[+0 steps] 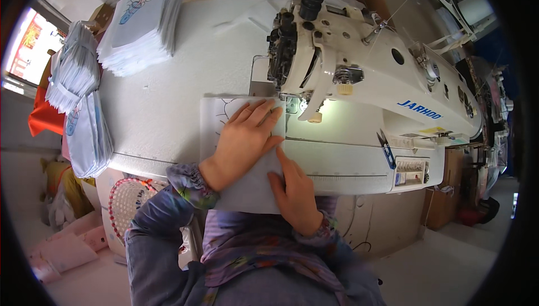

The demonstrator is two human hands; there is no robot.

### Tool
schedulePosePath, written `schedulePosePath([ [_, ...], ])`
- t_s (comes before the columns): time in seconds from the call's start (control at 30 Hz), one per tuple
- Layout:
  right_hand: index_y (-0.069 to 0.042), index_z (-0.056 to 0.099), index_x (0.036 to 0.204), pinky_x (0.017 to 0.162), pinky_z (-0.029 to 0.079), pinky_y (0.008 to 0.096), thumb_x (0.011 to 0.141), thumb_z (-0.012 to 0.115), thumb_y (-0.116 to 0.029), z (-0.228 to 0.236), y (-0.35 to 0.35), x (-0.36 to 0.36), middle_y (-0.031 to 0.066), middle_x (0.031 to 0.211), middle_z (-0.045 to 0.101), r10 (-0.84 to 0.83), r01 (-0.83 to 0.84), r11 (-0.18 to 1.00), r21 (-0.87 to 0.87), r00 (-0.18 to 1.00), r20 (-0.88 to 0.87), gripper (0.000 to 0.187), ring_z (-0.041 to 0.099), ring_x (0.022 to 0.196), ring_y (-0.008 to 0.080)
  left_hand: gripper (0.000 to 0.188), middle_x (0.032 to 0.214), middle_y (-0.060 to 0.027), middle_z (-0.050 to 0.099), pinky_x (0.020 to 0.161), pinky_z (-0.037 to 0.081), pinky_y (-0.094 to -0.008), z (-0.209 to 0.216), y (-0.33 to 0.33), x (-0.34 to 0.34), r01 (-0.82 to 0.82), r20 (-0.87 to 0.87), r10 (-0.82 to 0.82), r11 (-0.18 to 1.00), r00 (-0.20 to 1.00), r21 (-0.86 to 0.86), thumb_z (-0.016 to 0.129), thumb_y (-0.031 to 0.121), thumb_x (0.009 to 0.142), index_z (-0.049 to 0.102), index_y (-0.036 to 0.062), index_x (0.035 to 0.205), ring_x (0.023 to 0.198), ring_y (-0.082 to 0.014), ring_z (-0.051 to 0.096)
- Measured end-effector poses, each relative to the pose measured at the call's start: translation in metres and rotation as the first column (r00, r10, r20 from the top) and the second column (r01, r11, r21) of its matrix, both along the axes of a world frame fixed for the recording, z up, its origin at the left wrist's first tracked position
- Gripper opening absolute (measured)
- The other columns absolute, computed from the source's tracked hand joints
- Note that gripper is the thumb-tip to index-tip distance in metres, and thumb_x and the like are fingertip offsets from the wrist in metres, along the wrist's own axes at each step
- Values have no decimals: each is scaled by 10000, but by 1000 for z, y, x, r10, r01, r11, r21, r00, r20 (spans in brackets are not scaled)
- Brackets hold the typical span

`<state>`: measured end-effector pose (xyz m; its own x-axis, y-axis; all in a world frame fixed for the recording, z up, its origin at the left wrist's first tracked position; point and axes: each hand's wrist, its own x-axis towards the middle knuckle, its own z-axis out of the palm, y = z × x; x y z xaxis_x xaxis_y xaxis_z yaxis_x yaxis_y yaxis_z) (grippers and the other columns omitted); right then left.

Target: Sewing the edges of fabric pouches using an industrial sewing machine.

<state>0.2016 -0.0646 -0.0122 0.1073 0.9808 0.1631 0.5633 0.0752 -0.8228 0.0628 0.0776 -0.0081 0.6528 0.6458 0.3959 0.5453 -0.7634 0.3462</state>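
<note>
Left hand (242,140) rests flat on cloth (247,191); right hand (296,195) touches its edge, grip unclear.

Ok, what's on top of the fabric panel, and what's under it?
The left hand rests across the fabric panel, the right hand on its right edge. White sewing table surrounds its upper part; what lies directly underneath is covered.

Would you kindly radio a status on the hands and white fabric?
Left hand flat on white fabric; right hand on its right edge. Fabric's far right corner near sewing machine. Snips off right, out of the way.
</note>
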Motion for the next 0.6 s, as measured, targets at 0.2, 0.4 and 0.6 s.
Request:
schedulePosePath([
  [0.2,48,521,1528,803,555,466,1001,695,-51,-1,11,-1,275,1148,682,-12,11,999,-38,1000,-13,564,682,892,425,593,1460,-139,635,1189,489,-451,-6,16,1,31,-38,-31,1000,999,6,827,304,881,665,32,1383,1357,-308,619],
  [0.4,28,517,1546,756,536,444,1001,690,-50,5,9,-7,268,1035,672,65,-69,997,-43,994,-89,578,660,821,400,574,1461,-146,631,1175,496,-451,6,30,-15,43,-69,-43,999,997,-9,823,288,878,670,49,1376,1335,-328,623],
  [0.6,-3,504,1575,674,542,372,995,688,-28,-13,-18,14,127,833,683,28,-45,990,-134,991,-129,609,666,714,193,243,1168,-96,646,1019,538,-425,-16,18,-9,140,-32,-137,984,990,111,745,249,905,706,80,1075,1149,-324,629],
])
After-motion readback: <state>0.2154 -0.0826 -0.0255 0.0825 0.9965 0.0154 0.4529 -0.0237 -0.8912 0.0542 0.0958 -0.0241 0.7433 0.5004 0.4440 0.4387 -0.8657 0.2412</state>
